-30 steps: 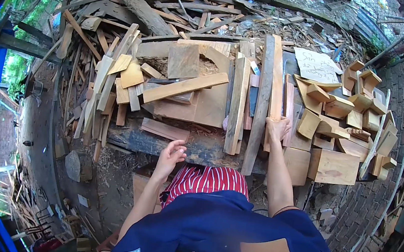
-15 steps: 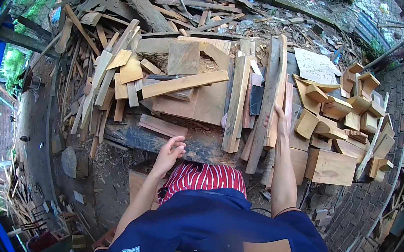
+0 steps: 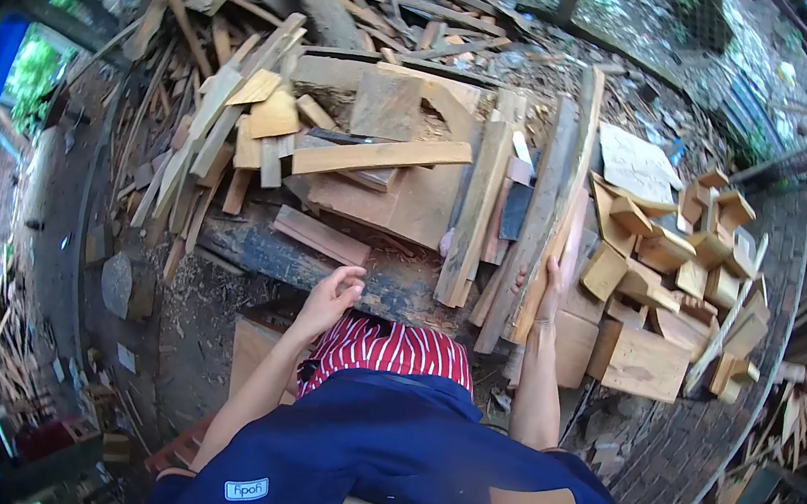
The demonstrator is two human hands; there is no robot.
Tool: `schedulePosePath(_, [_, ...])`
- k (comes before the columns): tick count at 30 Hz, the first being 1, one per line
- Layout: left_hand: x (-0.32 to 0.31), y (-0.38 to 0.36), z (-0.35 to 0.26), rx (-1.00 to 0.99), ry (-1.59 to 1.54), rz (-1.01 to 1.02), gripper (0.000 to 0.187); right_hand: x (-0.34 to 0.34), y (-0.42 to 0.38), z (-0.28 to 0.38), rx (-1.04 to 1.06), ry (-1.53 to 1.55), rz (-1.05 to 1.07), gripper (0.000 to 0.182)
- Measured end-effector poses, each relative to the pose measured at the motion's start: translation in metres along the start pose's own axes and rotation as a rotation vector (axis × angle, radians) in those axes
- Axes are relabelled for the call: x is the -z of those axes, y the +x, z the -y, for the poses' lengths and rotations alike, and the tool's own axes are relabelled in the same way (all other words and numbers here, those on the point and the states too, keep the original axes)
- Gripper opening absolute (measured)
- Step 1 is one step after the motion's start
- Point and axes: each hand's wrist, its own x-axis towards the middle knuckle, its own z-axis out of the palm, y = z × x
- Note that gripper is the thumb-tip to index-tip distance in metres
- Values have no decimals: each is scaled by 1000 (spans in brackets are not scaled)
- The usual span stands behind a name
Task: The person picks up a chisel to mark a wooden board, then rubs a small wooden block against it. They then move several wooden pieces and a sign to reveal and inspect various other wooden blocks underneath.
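Observation:
My right hand (image 3: pixel 547 300) is wrapped around a long, light-brown wooden strip (image 3: pixel 567 197). Its fingertips show on the strip's left side, while the thumb side lies along the right. A weathered grey plank (image 3: pixel 532 228) lies just left of that strip, with a paler thick board (image 3: pixel 476 216) further left. My left hand (image 3: pixel 330 300) hovers at the bench's near edge, fingers loosely curled and apart, with nothing in them. Closest to it is a short reddish piece of wood (image 3: pixel 322 235) on the dark bench beam (image 3: pixel 257 252).
Several cut wooden blocks (image 3: pixel 642 357) and angled pieces are heaped at the right, below a sheet of paper (image 3: pixel 638 164). Stacked offcuts (image 3: pixel 274 115) stand at the left, with a light board (image 3: pixel 382 159) lying across the middle. Scrap wood is piled behind the bench.
The light-brown strip has slid toward me with my right hand, its near end now lower beside the grey plank. The head view has turned slightly. My left hand stays empty near the bench edge.

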Motion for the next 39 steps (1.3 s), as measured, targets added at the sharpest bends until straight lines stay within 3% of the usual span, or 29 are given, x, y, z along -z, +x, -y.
schedulePosePath(2, [-2,3,5,-56,13,28,35,6,12,-8,-64,-223,-34,48])
schedulePosePath(4, [-6,8,19,-151,60,-45,34,-3,19,-23,376,-349,-145,44])
schedulePosePath(6, [-6,2,12,-162,152,-71,34,9,27,-42,436,-388,-172,43])
schedulePosePath(8, [-7,-2,17,-154,110,-100,34,-3,11,-43,499,-652,-318,50])
schedulePosePath(9, [-6,-3,21,-150,108,-111,34,1,13,-51,534,-772,-428,63])
schedulePosePath(10, [-5,-5,25,-142,100,-137,34,8,15,-56,530,-779,-399,63])
schedulePosePath(12, [-3,-13,22,-68,153,-125,36,2,3,-52,359,-1237,-653,73])
schedulePosePath(13, [-2,-18,19,-27,134,-126,35,2,0,-51,302,-1207,-619,81])
schedulePosePath(16, [2,-19,31,-37,115,-122,34,26,17,-67,308,-1455,-685,79])
schedulePosePath(17, [3,-18,34,-58,138,-136,34,19,19,-70,440,-1458,-752,76])
schedulePosePath(18, [4,-16,36,-60,136,-137,34,13,21,-71,444,-1459,-752,76])
schedulePosePath(21, [8,-9,39,-77,140,-122,33,-62,6,-52,644,-1585,-558,70])
schedulePosePath(23, [13,-2,36,-78,141,-93,33,-94,22,-43,949,-1546,-298,69])
schedulePosePath(25, [22,6,31,-86,140,-39,33,-149,18,-27,1123,-1540,-180,71])
schedulePosePath(29, [50,23,33,-150,162,2,33,-212,43,-7,1199,-1657,-39,76])
schedulePosePath(31, [75,29,37,-198,159,-12,33,-230,56,-1,1043,-1954,43,81])
schedulePosePath(34, [117,35,47,-227,138,-101,31,-239,67,-4,947,-2082,120,83])
schedulePosePath(39, [195,44,67,-95,43,-283,27,-240,71,-24,1003,-2056,85,67])
